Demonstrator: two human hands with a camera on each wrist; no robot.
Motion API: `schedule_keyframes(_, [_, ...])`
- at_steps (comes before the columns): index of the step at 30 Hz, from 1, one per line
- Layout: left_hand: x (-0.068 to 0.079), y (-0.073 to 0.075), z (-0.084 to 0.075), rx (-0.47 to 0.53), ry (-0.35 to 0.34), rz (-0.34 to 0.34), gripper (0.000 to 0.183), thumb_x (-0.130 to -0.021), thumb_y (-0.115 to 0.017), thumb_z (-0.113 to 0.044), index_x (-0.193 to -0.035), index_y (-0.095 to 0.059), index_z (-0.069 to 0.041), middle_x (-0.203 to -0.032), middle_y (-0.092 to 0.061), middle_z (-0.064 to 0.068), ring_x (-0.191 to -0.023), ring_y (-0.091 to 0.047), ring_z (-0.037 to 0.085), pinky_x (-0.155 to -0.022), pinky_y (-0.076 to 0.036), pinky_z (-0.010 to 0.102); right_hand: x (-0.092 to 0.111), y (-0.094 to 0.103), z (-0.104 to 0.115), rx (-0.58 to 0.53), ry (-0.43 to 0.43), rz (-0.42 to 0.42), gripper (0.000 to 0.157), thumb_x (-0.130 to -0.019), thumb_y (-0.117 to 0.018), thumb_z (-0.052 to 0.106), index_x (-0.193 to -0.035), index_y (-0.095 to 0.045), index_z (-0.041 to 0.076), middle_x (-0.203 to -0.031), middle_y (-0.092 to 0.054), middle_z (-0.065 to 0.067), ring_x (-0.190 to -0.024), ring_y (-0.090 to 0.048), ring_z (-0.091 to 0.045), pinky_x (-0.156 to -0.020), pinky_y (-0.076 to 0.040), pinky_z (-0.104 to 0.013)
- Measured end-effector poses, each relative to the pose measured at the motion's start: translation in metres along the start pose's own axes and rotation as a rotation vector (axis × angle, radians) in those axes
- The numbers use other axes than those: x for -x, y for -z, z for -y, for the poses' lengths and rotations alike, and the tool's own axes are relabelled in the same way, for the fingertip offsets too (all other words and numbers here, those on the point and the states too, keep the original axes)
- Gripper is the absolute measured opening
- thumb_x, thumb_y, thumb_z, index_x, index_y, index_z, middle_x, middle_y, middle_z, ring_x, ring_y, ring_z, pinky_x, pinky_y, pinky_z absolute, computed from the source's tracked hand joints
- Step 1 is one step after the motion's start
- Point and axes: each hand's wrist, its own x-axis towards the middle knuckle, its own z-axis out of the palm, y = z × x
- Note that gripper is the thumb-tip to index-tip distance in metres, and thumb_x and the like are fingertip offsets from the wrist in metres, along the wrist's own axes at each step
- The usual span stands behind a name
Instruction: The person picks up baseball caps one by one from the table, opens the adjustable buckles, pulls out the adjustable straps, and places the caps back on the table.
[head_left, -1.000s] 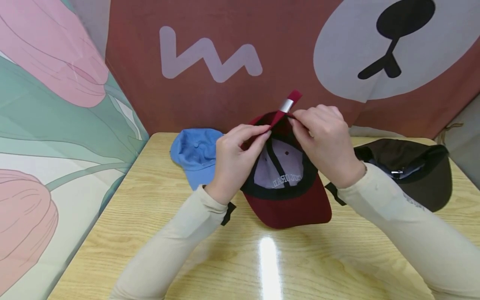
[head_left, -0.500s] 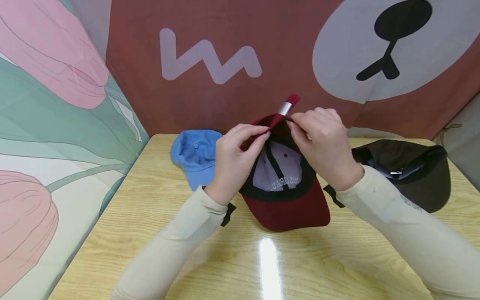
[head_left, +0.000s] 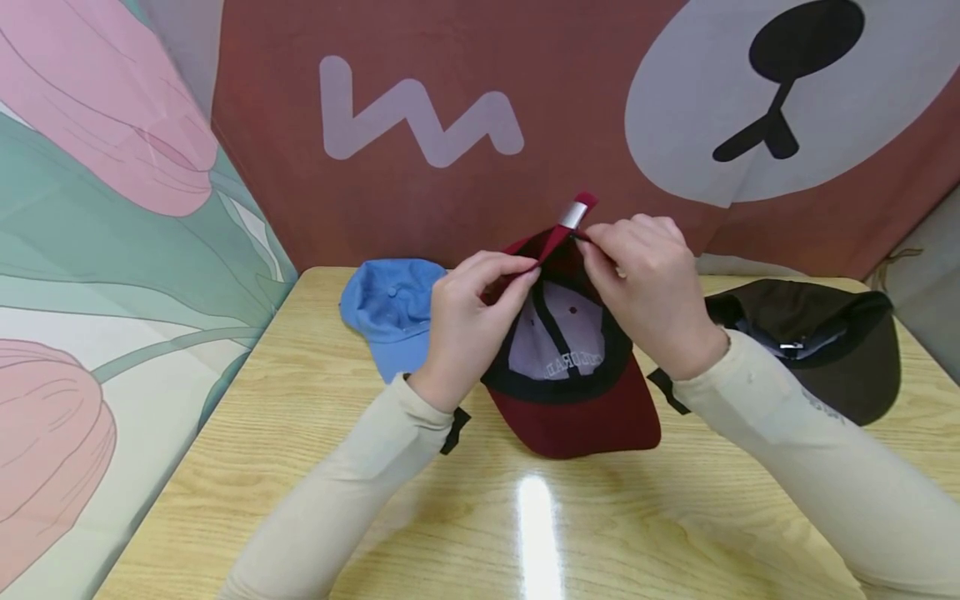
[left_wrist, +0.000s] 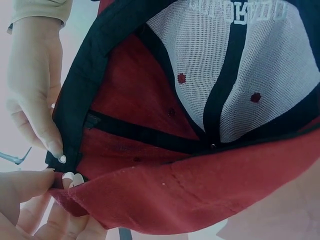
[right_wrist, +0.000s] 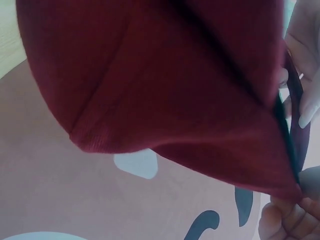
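A dark red baseball cap [head_left: 579, 427] is held up over the table, its inside facing me and its brim pointing down. Thumb and fingers of my left hand [head_left: 474, 312] pinch the red back strap [head_left: 553, 245]. A silver buckle [head_left: 574, 215] sits on that strap, and the strap's end sticks up past it. My right hand [head_left: 651, 287] pinches the cap's back edge on the other side of the opening. In the left wrist view, the black inner band [left_wrist: 82, 100] and pale mesh lining [left_wrist: 192, 55] show. Red cloth [right_wrist: 150, 85] hides much of the right wrist view.
On the table [head_left: 300, 467], a blue cap [head_left: 393, 300] lies at the back left, partly behind my left hand. A dark brown cap [head_left: 847, 375] lies at the right, its opening showing, near my right forearm. A printed cloth backdrop [head_left: 450, 200] stands behind the table.
Both hands keep their pinch on the red cap and have hardly moved. The strap's tip and buckle sit slightly lower than a second ago.
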Motion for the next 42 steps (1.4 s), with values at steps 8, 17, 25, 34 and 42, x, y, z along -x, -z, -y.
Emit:
schedule_keyframes(8, [0.0001, 0.0000, 0.0006, 0.012, 0.001, 0.002, 0.012, -0.084, -0.074, -0.002, -0.095, -0.075, 0.003, -0.089, -0.071, 0.012, -0.073, -0.063, 0.018, -0.066, -0.053, 0.025, 0.0000, 0.0002, -0.0006, -0.006, -0.006, 0.000, 0.014, -0.087, -0.071, 0.000, -0.095, -0.068, -0.011, -0.082, -0.067, -0.024, -0.069, -0.055, -0.035, -0.065, -0.043, -0.043])
schedule_keyframes(17, [0.0016, -0.0004, 0.0026, 0.015, 0.003, 0.004, 0.011, -0.084, -0.074, 0.000, -0.094, -0.075, 0.003, -0.089, -0.071, 0.012, -0.072, -0.063, 0.018, -0.065, -0.053, 0.025, 0.0002, 0.0006, -0.0005, -0.006, -0.027, 0.006, 0.014, -0.087, -0.070, 0.000, -0.095, -0.068, -0.011, -0.082, -0.067, -0.024, -0.070, -0.055, -0.035, -0.066, -0.042, -0.043])
schedule_keyframes(25, [0.0024, 0.0010, 0.0015, 0.013, 0.013, 0.022, 0.012, -0.084, -0.074, 0.000, -0.095, -0.074, 0.003, -0.089, -0.070, 0.012, -0.072, -0.063, 0.018, -0.065, -0.053, 0.026, 0.0007, 0.0005, -0.0004, -0.014, -0.042, 0.004, 0.015, -0.087, -0.070, 0.001, -0.096, -0.068, -0.011, -0.083, -0.067, -0.024, -0.071, -0.055, -0.035, -0.067, -0.042, -0.044])
schedule_keyframes(34, [0.0032, 0.0022, 0.0018, 0.000, 0.007, 0.015, 0.010, -0.084, -0.074, -0.001, -0.093, -0.074, 0.003, -0.088, -0.070, 0.012, -0.072, -0.061, 0.019, -0.063, -0.051, 0.027, 0.0008, -0.0001, -0.0008, -0.005, -0.058, -0.003, 0.012, -0.087, -0.069, -0.003, -0.097, -0.068, -0.010, -0.083, -0.068, -0.023, -0.072, -0.057, -0.035, -0.066, -0.042, -0.046])
schedule_keyframes(42, [0.0059, 0.0042, 0.0035, 0.006, 0.002, 0.001, 0.008, -0.084, -0.073, 0.000, -0.092, -0.074, 0.004, -0.087, -0.070, 0.012, -0.071, -0.057, 0.019, -0.062, -0.048, 0.026, 0.0024, 0.0018, -0.0004, -0.006, -0.088, 0.013, 0.014, -0.088, -0.068, 0.000, -0.098, -0.069, -0.010, -0.085, -0.068, -0.022, -0.071, -0.055, -0.033, -0.065, -0.048, -0.044])
